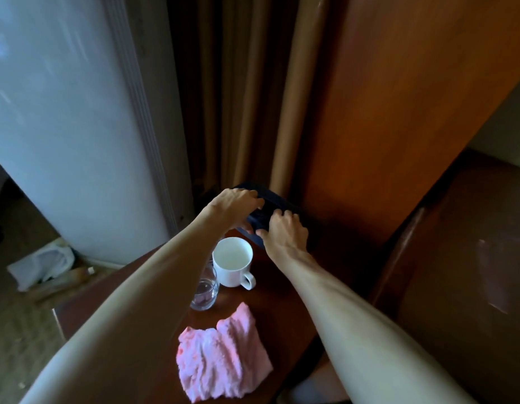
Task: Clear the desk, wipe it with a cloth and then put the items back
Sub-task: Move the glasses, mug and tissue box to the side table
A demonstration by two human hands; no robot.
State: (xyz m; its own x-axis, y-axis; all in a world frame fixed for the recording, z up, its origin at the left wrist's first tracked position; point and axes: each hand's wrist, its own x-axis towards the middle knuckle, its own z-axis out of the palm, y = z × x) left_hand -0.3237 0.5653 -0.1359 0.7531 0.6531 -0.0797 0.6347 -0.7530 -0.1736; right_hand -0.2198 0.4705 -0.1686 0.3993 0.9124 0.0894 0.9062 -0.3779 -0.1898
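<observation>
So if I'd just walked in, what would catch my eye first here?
Probably the crumpled pink fluffy cloth lying at the near end of the dark wooden desk. Beyond it stand a white ceramic mug and, to its left, a clear drinking glass. At the far end, the left hand and right hand both grasp a dark flat object.

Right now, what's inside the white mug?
The white mug looks empty: a pale, bare interior shows. The glass beside it is partly hidden by the left forearm.
</observation>
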